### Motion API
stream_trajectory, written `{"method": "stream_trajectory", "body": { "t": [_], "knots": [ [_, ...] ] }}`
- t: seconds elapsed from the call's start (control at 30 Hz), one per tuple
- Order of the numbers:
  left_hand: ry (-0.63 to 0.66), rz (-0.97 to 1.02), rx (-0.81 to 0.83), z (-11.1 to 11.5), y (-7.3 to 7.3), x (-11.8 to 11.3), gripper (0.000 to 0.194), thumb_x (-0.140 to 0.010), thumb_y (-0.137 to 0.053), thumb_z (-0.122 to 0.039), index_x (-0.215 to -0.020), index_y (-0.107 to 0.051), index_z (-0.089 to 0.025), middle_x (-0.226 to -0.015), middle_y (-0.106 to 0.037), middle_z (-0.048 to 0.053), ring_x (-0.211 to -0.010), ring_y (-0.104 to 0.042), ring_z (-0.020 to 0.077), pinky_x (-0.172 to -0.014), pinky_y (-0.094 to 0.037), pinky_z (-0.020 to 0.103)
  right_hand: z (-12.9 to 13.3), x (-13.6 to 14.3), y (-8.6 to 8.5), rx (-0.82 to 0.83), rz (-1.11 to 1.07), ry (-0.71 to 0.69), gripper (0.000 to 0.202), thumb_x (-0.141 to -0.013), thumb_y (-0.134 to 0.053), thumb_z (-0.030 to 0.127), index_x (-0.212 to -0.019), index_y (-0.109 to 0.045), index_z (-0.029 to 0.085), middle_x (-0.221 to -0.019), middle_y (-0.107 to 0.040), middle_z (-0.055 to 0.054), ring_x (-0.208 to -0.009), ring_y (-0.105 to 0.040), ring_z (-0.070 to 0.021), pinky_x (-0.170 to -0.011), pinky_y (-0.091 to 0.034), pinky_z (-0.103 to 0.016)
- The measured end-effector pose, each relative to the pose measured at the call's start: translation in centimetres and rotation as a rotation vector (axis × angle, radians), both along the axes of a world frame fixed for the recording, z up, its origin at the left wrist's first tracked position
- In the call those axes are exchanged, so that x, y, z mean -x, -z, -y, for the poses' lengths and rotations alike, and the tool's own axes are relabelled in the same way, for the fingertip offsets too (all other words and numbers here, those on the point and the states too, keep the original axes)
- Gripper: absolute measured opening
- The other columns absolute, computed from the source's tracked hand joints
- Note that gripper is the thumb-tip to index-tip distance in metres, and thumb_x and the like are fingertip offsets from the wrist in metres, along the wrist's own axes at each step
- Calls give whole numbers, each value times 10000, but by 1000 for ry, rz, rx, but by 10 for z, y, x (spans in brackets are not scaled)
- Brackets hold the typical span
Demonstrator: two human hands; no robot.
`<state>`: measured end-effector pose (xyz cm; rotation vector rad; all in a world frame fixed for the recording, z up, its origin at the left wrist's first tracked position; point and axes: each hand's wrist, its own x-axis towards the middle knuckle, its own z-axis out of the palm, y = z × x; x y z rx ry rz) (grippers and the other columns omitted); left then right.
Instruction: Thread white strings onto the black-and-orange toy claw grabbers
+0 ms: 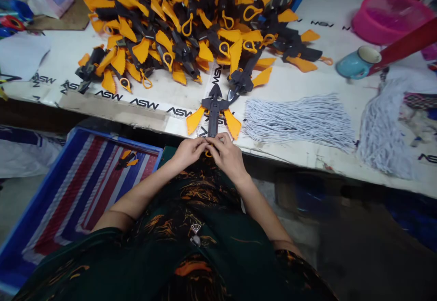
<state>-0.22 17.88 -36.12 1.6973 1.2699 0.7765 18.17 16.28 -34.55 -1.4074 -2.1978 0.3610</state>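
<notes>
At the table [64,57], left hand [189,151] and right hand [227,155] pinch the near end of the piece [215,103], likely light, stiff, best held by the shaft [213,122] just beyond.

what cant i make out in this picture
- Head view: near part of the held piece, covered by the left hand and right hand.
- Head view: far side of the pile, cut by the top edge.
- Head view: part of the blue tray, hidden by the left arm.
- Head view: details of the tray piece; too small.
</notes>
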Motion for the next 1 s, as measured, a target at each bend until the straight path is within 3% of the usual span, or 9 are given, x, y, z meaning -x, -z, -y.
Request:
{"method": "stream_trajectory", "body": {
  "t": [0.17,0.27,0.4,0.47,0.6,0.67,0.77,0.87,1.0],
  "knots": [
    [-194,57,-115,13,-20,46,260,-950,-546,-373,-810,-651,-181,-703,-717,0,-550,-583,100,-596,-451,202,2,-7,4,-6,-32,39,258,-992,-533,278,-1182,-699,224,-1075,-627,-86,-852,-664,-170,-646,-526,-256],
    [-171,9,-144,17,-29,65,260,-940,-565,-372,-792,-649,-176,-679,-702,0,-553,-574,102,-586,-442,207,0,-1,-1,-13,-126,-2,262,-988,-555,308,-1200,-687,229,-1124,-646,-87,-851,-670,-165,-679,-554,-274],
    [-110,-18,-144,20,-32,61,293,-952,-538,-386,-779,-653,-181,-696,-700,5,-604,-595,118,-596,-447,217,-6,26,-7,-7,-327,-175,280,-1001,-545,312,-1242,-667,239,-1247,-662,-92,-1028,-681,-182,-847,-582,-310],
    [-108,11,-147,21,-30,56,302,-956,-531,-395,-771,-647,-186,-692,-696,2,-622,-606,124,-617,-461,221,-10,38,-8,4,-408,-245,250,-1010,-526,287,-1189,-693,234,-1182,-700,-81,-1073,-675,-183,-909,-566,-321],
    [-142,67,-104,17,-19,51,298,-956,-542,-408,-809,-671,-184,-691,-698,-2,-574,-580,114,-594,-458,224,-19,43,-8,62,-452,-251,207,-1001,-537,278,-1036,-729,207,-954,-729,-56,-884,-688,-162,-819,-548,-286],
    [-221,35,-111,12,-9,51,284,-956,-554,-401,-845,-697,-181,-731,-711,7,-567,-570,115,-587,-456,233,-25,38,-11,70,-401,-160,188,-987,-552,267,-991,-725,191,-914,-714,-53,-817,-671,-156,-775,-524,-269],
    [-306,-133,-290,2,6,49,217,-948,-583,-336,-923,-743,-192,-818,-703,36,-723,-618,158,-710,-485,281,-35,34,-17,54,-200,-60,185,-975,-530,209,-956,-711,181,-898,-693,-59,-797,-646,-162,-764,-480,-266],
    [-303,-329,-466,-5,14,43,188,-945,-600,-288,-994,-765,-213,-859,-659,58,-861,-606,207,-812,-466,343,-42,36,-24,56,53,-73,210,-984,-489,183,-953,-696,161,-930,-685,-88,-857,-638,-193,-766,-441,-281],
    [-275,-460,-485,-4,13,35,176,-942,-628,-294,-1044,-764,-248,-943,-633,70,-926,-578,226,-827,-420,370,-43,37,-36,102,252,-99,218,-1003,-471,194,-982,-682,145,-982,-682,-104,-888,-641,-207,-728,-403,-290]
  ]
}}
